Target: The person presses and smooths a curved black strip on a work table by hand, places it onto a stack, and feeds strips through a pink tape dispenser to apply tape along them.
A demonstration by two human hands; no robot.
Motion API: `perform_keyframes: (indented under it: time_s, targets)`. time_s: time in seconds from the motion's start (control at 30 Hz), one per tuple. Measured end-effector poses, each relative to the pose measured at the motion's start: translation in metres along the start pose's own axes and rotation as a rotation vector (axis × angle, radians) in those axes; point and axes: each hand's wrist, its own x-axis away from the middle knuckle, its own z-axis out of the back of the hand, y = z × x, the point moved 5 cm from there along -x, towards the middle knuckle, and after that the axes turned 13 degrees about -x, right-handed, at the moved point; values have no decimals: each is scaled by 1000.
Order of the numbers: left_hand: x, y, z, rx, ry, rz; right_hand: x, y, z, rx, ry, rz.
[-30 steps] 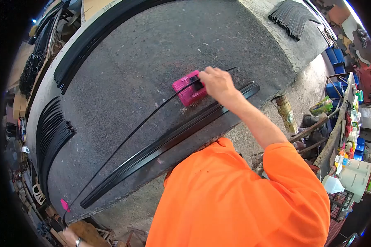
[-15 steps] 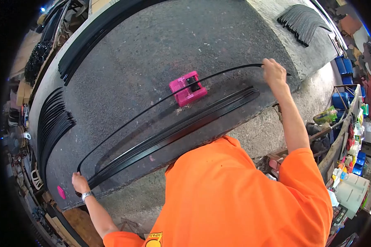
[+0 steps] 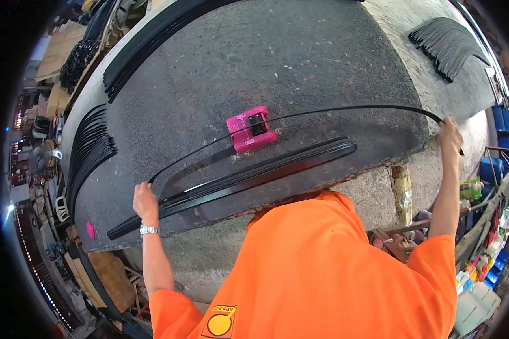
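Note:
A long thin black strip (image 3: 345, 108) arcs across the dark table between my two hands. My left hand (image 3: 146, 203) is closed on its left end, above the near edge of the table. At the right, my right hand (image 3: 450, 137) grips the strip close to its other end, and a short tail sticks out below the fingers. The middle of the strip crosses a pink box-like tool (image 3: 240, 142) with a black insert; whether it touches the tool I cannot tell. Just in front lies a bundle of black strips (image 3: 266, 179), parallel to the table edge.
Fanned black strips (image 3: 87, 152) lie at the left, with a long black bundle (image 3: 152, 42) along the far side. Grey-black strips (image 3: 449, 45) rest on the pale surface at the far right. A small pink piece (image 3: 90, 230) sits near the left corner.
My right hand has moved right, past the table's corner, drawing the strip along over the pink tool. My left hand has shifted right and up, off the end of the bundle.

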Motion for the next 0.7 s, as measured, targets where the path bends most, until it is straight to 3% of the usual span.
perform_keyframes:
  time_s: [0.23, 0.3, 0.37, 0.43, 0.7]
  targets:
    - [-1, 121, 66, 156, 150, -200, -24, 161, -4, 136, -54, -141]
    - [-2, 154, 83, 192, 174, -236, -15, 186, 12, 159, -39, -184]
    - [-5, 185, 101, 223, 173, -267, -22, 258, -1, 133, 69, -117]
    - [-7, 214, 117, 249, 145, -293, -17, 288, 11, 184, -22, -205]
    - [-20, 315, 173, 317, 141, -426, 48, 392, 78, 180, 36, -337]
